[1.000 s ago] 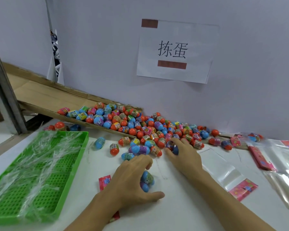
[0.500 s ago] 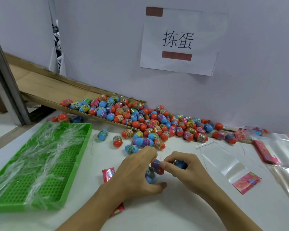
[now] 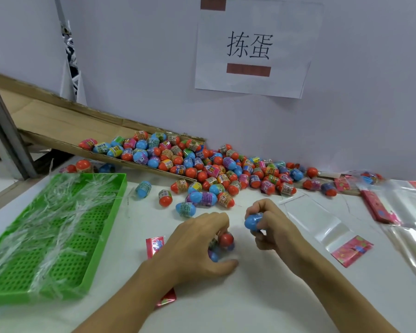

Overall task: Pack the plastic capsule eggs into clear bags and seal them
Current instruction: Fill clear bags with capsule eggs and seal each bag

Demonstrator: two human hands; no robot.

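A heap of red, blue and labelled capsule eggs (image 3: 216,169) lies along the wall, spilling from a cardboard chute (image 3: 58,126). My left hand (image 3: 197,246) curls over a small cluster of eggs on the table, a red egg (image 3: 226,239) showing at my fingertips. My right hand (image 3: 271,224) grips a blue egg (image 3: 253,221) just above the table, right of the left hand. An empty clear bag with a red header card (image 3: 322,224) lies flat to the right of my right hand.
A green perforated tray (image 3: 106,236) strewn with clear plastic strips sits at the left. A red packet (image 3: 155,243) lies under my left wrist. More clear bags (image 3: 408,212) and red header cards (image 3: 377,207) are at the right edge. A paper sign (image 3: 250,46) hangs on the wall.
My right hand has come back from the heap toward me with a blue egg in it. One egg went from my right hand to the cluster under my left hand.
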